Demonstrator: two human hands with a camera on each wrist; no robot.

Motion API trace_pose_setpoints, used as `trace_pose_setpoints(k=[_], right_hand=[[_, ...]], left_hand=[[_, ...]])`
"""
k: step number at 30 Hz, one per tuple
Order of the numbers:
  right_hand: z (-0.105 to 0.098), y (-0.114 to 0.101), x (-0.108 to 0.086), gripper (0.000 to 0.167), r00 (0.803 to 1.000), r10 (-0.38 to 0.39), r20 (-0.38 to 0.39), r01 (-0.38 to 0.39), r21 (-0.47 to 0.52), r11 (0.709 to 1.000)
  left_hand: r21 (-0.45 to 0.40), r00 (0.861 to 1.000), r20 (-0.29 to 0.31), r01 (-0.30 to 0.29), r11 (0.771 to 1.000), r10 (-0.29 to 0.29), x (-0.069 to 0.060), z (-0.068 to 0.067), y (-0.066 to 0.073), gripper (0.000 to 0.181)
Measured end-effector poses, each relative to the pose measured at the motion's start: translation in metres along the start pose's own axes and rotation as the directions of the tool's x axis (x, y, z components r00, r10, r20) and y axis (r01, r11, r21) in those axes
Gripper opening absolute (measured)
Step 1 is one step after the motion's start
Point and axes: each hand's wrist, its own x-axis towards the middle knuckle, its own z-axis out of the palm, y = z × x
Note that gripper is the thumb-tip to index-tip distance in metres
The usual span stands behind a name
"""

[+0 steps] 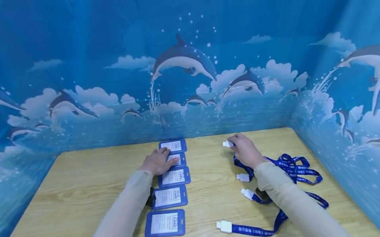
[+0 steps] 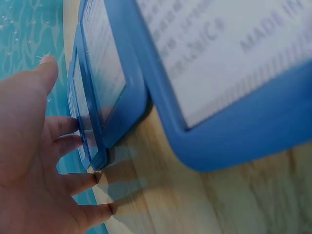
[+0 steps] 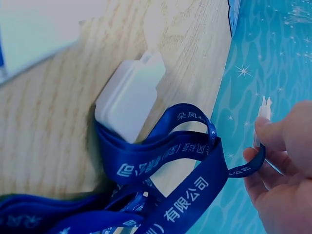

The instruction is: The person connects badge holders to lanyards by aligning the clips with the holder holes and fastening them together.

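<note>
In the head view my left hand rests with spread fingers at the left edges of the far blue card holders. The left wrist view has that hand with its fingertips at the holders' edges and on the table. Several blue-framed holders lie in a column. My right hand pinches the white clip of a blue lanyard at the table's far side. In the right wrist view thumb and fingers of that hand hold the clip, its blue strap hanging down.
More lanyards lie looped on the right, with white clips pointing left. The nearest lanyard's clip lies close to the front. A blue dolphin-print curtain stands behind and beside the wooden table.
</note>
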Motion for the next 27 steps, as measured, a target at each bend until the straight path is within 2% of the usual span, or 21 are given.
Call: trace_pose_setpoints(k=[6, 16, 27], right_hand=[[0.004, -0.002, 0.004, 0.036, 1.000, -0.006, 0.007, 0.006, -0.003, 1.000], [0.006, -0.009, 0.007, 0.036, 0.999, -0.036, 0.000, 0.036, -0.026, 0.999], [0.012, -0.014, 0.010, 0.035, 0.999, -0.041, 0.034, 0.043, -0.049, 0.998]], left_hand=[[-0.022, 1.000, 0.022, 0.017, 1.000, -0.016, -0.004, -0.001, 0.002, 0.083], [0.005, 0.999, 0.039, -0.003, 1.000, 0.002, -0.008, -0.001, 0.005, 0.082], [-0.002, 0.998, 0.058, 0.011, 1.000, -0.011, -0.015, 0.001, 0.011, 0.081]])
